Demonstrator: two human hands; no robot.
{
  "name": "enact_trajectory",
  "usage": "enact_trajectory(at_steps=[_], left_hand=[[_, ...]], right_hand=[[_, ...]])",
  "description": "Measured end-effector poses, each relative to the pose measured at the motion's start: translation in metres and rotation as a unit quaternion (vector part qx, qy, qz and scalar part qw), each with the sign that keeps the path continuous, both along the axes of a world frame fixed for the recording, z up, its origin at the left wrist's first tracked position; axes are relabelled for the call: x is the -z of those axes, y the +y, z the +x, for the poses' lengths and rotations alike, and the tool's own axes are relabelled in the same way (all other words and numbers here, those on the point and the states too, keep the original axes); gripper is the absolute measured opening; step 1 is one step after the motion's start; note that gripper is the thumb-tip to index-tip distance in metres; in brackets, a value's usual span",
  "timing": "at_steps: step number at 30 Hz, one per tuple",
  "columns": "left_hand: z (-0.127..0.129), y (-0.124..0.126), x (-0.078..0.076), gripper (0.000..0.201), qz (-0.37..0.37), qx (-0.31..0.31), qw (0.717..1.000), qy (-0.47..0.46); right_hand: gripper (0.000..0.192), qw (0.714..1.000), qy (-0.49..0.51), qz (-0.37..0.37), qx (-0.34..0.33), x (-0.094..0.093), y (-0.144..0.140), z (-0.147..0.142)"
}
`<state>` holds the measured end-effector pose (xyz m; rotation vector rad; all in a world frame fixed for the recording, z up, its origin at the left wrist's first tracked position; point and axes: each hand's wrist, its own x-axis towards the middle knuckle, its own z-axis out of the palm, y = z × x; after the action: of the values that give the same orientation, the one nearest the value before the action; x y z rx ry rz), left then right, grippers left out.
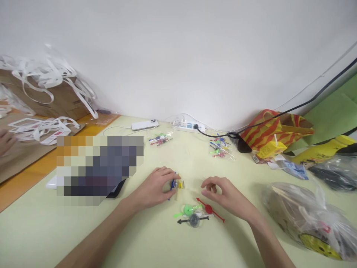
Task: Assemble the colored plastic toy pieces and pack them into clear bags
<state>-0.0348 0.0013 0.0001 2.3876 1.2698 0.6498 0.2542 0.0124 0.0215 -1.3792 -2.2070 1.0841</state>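
My left hand (155, 188) rests on the pale table (145, 238), its fingers closed on a small blue and yellow plastic toy piece (176, 184). To its right, my right hand (224, 193) hovers with fingers curled and apart, holding nothing. Between and just in front of my hands lie three small spinner toys with arrow-shaped sticks: a green one (188, 210), a black one (193, 220) and a red one (209, 209), close to the right hand's fingertips.
Two clear bags of similar toys (160, 139) (220, 147) lie farther back, near a phone (144, 124) and a power strip (189, 126). A large plastic bag (306, 219) fills the right side. Cardboard with white strips (44, 89) is at left, with another person's hand (5, 141).
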Motion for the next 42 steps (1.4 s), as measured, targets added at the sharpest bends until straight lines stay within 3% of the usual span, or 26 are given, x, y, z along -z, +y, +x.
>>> enact_trajectory(at_steps=[3, 7, 11, 15, 24, 28, 34, 37, 42], left_hand=[[0.001, -0.003, -0.004, 0.04, 0.009, 0.004, 1.0, 0.003], [0.008, -0.005, -0.001, 0.042, 0.015, 0.003, 1.0, -0.003], [0.015, -0.005, 0.007, 0.037, 0.014, 0.012, 1.0, 0.005], [0.017, -0.005, 0.011, 0.03, 0.027, 0.018, 0.999, 0.011], [0.02, -0.005, 0.019, 0.022, 0.056, -0.005, 0.998, 0.011], [0.019, -0.004, 0.023, 0.022, 0.065, -0.022, 0.998, 0.012], [0.019, -0.004, 0.023, 0.026, 0.067, -0.032, 0.997, 0.021], [0.02, -0.004, 0.02, 0.03, 0.067, -0.03, 0.997, 0.02], [0.019, -0.006, 0.013, 0.03, 0.076, -0.039, 0.996, -0.008]], right_hand=[[0.02, 0.999, -0.039, -0.01, -0.008, -0.004, -0.016, 0.002], [0.013, 0.998, -0.043, 0.039, -0.031, -0.009, -0.041, -0.016], [0.038, 0.988, -0.043, 0.122, -0.085, -0.003, -0.061, -0.042], [0.013, 0.978, -0.067, 0.166, -0.108, 0.01, -0.067, -0.049], [0.014, 0.988, -0.004, 0.121, -0.092, 0.015, -0.056, -0.019], [0.011, 0.992, 0.094, 0.069, -0.045, 0.013, -0.051, -0.023], [0.008, 0.97, 0.242, 0.021, 0.009, 0.008, -0.033, -0.031], [0.007, 0.97, 0.236, 0.051, 0.001, 0.01, -0.019, -0.032], [0.012, 0.984, 0.145, 0.103, -0.026, 0.02, 0.002, -0.039]])
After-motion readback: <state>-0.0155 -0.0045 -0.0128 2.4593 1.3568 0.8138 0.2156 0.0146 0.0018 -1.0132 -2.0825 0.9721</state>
